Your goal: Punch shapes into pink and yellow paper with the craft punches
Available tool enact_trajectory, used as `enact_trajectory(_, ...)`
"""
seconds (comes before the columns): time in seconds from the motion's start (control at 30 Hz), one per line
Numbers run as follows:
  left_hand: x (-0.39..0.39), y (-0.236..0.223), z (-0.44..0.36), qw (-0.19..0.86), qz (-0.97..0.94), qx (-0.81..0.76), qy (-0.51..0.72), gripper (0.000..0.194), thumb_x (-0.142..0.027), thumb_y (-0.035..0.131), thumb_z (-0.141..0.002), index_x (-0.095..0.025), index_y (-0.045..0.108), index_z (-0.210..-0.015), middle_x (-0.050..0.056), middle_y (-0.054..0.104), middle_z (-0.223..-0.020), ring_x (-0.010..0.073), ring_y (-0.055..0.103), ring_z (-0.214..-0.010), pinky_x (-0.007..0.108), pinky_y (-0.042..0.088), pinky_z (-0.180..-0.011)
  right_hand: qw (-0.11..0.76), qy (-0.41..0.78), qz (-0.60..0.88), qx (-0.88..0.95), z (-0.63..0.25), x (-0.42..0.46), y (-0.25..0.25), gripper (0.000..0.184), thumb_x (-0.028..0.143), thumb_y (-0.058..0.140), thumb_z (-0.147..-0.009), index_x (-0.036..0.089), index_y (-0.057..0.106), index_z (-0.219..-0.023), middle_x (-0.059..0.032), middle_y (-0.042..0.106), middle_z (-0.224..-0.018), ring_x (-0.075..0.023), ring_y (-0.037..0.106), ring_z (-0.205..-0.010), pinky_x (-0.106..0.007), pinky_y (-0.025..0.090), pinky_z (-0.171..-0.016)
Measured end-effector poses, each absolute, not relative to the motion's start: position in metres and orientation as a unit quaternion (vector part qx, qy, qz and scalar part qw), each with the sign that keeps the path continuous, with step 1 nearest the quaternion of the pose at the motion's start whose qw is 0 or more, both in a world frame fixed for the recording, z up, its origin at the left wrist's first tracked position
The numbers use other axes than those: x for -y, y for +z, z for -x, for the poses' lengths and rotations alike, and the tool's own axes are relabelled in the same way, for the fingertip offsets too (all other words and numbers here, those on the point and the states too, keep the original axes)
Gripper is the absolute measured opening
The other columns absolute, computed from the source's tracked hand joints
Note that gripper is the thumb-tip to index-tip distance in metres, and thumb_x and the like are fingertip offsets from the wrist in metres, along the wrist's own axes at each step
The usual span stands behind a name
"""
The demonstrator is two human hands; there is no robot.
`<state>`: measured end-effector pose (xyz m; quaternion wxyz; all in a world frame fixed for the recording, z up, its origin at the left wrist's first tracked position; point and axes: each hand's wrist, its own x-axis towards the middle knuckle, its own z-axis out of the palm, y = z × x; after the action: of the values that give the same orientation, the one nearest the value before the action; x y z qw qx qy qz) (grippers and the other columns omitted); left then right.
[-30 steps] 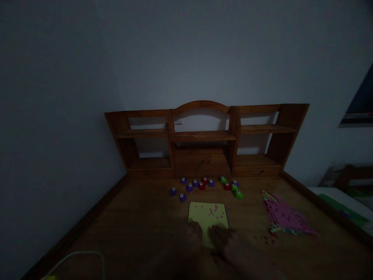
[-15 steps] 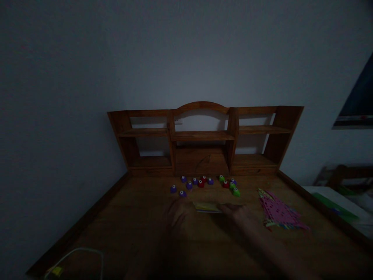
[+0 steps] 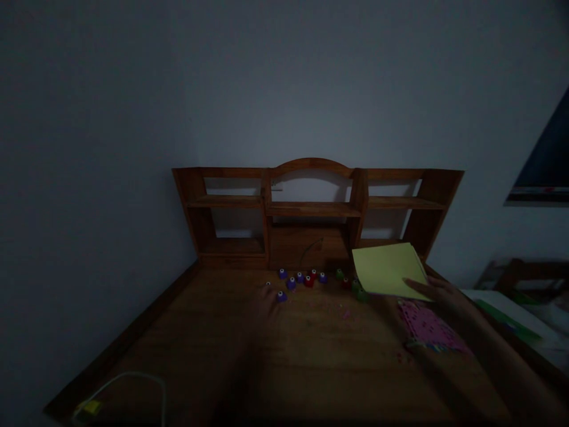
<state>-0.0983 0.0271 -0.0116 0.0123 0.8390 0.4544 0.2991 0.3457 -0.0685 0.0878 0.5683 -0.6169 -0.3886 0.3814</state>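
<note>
My right hand (image 3: 433,290) grips the near right edge of a thin stack of yellow paper (image 3: 386,270), raised and tilted over the right side of the desk. Under it and partly hidden lies a pink patterned cloth (image 3: 429,326) with a fringed edge. My left hand (image 3: 260,302) is smeared by motion at the middle left, beside a purple toy (image 3: 281,296) with an eye on top; its fingers cannot be made out. Several more purple, red (image 3: 308,281) and green (image 3: 361,295) eye toys stand along the back.
A wooden shelf unit (image 3: 311,209) stands at the desk's back against the wall. Small pink scraps (image 3: 347,314) lie on the desktop (image 3: 302,356). A white cord (image 3: 133,373) with a yellow piece (image 3: 92,407) is at the front left. A bed (image 3: 537,276) is at right.
My right hand has lifted the yellow paper from the desk's middle and carried it right, above the pink cloth. Pink scraps now show there. My left hand has moved slightly back toward the purple toys.
</note>
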Motion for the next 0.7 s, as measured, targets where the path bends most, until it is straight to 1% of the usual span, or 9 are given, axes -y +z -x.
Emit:
enact_trajectory(0.07,-0.045,-0.005,0.086,-0.003,-0.85,-0.458,0.262,0.025,-0.032,0.049,-0.095,-0.021,0.063,-0.111,0.009,0.06,-0.114,0.0249,0.055,-0.107,0.041,0.047,-0.093,0.57,0.37,0.627,0.38,-0.359,0.065,0.088,0.046,0.036,0.081,-0.067,0.013,0.069,-0.105,-0.014,0.072,-0.096,-0.0248,0.07,-0.073,-0.03,0.057,-0.061)
enact_trajectory(0.13,-0.059,-0.003,0.077,-0.015,-0.857,-0.452,0.248,0.023,-0.027,0.052,-0.093,-0.021,0.065,-0.111,0.008,0.061,-0.11,0.0247,0.055,-0.105,0.039,0.046,-0.091,0.551,0.323,0.649,0.413,-0.367,0.059,0.091,0.047,0.04,0.079,-0.069,0.012,0.069,-0.105,-0.0128,0.072,-0.09,-0.0245,0.068,-0.069,-0.03,0.054,-0.058)
enact_trajectory(0.2,-0.068,-0.008,0.073,-0.02,-0.861,-0.444,0.248,0.02,-0.022,0.054,-0.091,-0.021,0.067,-0.107,0.008,0.061,-0.111,0.0243,0.055,-0.104,0.039,0.045,-0.092,0.493,0.267,0.672,0.484,-0.366,0.051,0.098,0.045,0.044,0.073,-0.072,0.011,0.07,-0.102,-0.0106,0.072,-0.081,-0.0245,0.067,-0.066,-0.029,0.051,-0.054)
enact_trajectory(0.27,-0.073,-0.016,0.074,-0.02,-0.859,-0.444,0.254,0.018,-0.02,0.055,-0.091,-0.021,0.069,-0.101,0.007,0.062,-0.112,0.0242,0.054,-0.105,0.039,0.044,-0.092,0.399,0.209,0.68,0.579,-0.352,0.04,0.106,0.037,0.043,0.066,-0.077,0.011,0.072,-0.095,-0.0089,0.07,-0.075,-0.0249,0.066,-0.065,-0.027,0.047,-0.052)
enact_trajectory(0.37,-0.077,-0.028,0.08,-0.013,-0.861,-0.437,0.259,0.019,-0.018,0.053,-0.092,-0.021,0.07,-0.098,0.007,0.064,-0.108,0.0239,0.055,-0.104,0.038,0.043,-0.091,0.261,0.103,0.662,0.695,-0.314,0.021,0.113,0.024,0.027,0.056,-0.083,0.012,0.073,-0.091,-0.0082,0.071,-0.077,-0.0235,0.067,-0.071,-0.025,0.043,-0.056)
enact_trajectory(0.43,-0.08,-0.033,0.086,-0.004,-0.868,-0.424,0.259,0.023,-0.016,0.05,-0.092,-0.021,0.071,-0.1,0.007,0.065,-0.107,0.0233,0.055,-0.103,0.038,0.043,-0.091,0.212,0.056,0.663,0.715,-0.288,0.007,0.113,0.024,0.015,0.052,-0.083,0.012,0.073,-0.093,-0.0089,0.072,-0.081,-0.0215,0.068,-0.075,-0.023,0.041,-0.057)
enact_trajectory(0.5,-0.083,-0.037,0.09,0.004,-0.869,-0.42,0.264,0.026,-0.013,0.048,-0.093,-0.021,0.07,-0.102,0.007,0.065,-0.106,0.0227,0.055,-0.102,0.038,0.044,-0.09,0.159,0.034,0.671,0.724,-0.268,-0.009,0.109,0.027,0.007,0.052,-0.08,0.011,0.073,-0.096,-0.0106,0.072,-0.085,-0.0202,0.068,-0.078,-0.021,0.04,-0.058)
enact_trajectory(0.6,-0.086,-0.041,0.094,0.017,-0.862,-0.425,0.275,0.026,-0.013,0.047,-0.093,-0.02,0.071,-0.1,0.007,0.066,-0.103,0.0224,0.055,-0.1,0.038,0.044,-0.09,0.096,-0.002,0.695,0.713,-0.253,-0.03,0.103,0.029,0.002,0.051,-0.08,0.007,0.072,-0.099,-0.0158,0.072,-0.089,-0.0213,0.069,-0.081,-0.02,0.039,-0.057)
enact_trajectory(0.7,-0.086,-0.041,0.095,0.03,-0.858,-0.425,0.285,0.025,-0.013,0.048,-0.092,-0.021,0.071,-0.099,0.008,0.065,-0.103,0.0229,0.055,-0.101,0.038,0.045,-0.089,0.076,-0.031,0.701,0.709,-0.245,-0.044,0.102,0.026,0.001,0.05,-0.08,0.002,0.071,-0.096,-0.0222,0.07,-0.091,-0.0257,0.069,-0.084,-0.022,0.04,-0.059)
